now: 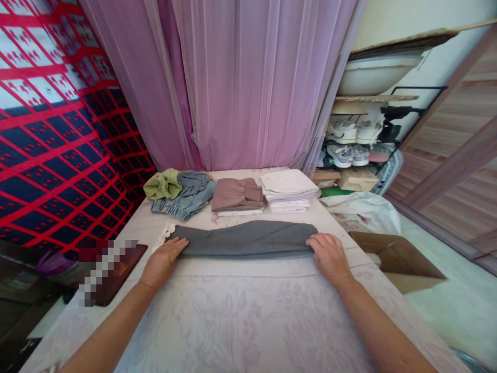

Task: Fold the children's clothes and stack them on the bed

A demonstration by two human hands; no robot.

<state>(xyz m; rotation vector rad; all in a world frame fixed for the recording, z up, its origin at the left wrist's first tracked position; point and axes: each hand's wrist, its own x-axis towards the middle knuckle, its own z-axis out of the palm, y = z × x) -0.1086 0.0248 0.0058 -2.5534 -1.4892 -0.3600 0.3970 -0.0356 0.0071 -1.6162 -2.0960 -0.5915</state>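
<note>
A dark grey garment (pixel 244 239), folded into a long strip, lies crosswise on the bed in front of me; its exact kind is not clear. Cream frilled trim (pixel 167 231) shows at its left end. My left hand (pixel 165 259) rests on that end, fingers stretched out and lying flat. At the opposite end my right hand (pixel 329 254) has its fingers bent over the cloth, pinching the edge; the thumb is partly hidden. Behind the strip stand a folded brown garment (pixel 236 196) on a white one, and a pile of white and pale folded clothes (pixel 289 189).
Blue denim clothing (pixel 186 194) and a green cloth (pixel 163 184) lie at the back left. A dark flat case (pixel 124 274), partly blurred out, lies near the left edge. Pink curtains (pixel 252 83) hang behind. Right of the bed are an open cardboard box (pixel 404 259) and a shoe rack (pixel 361 142).
</note>
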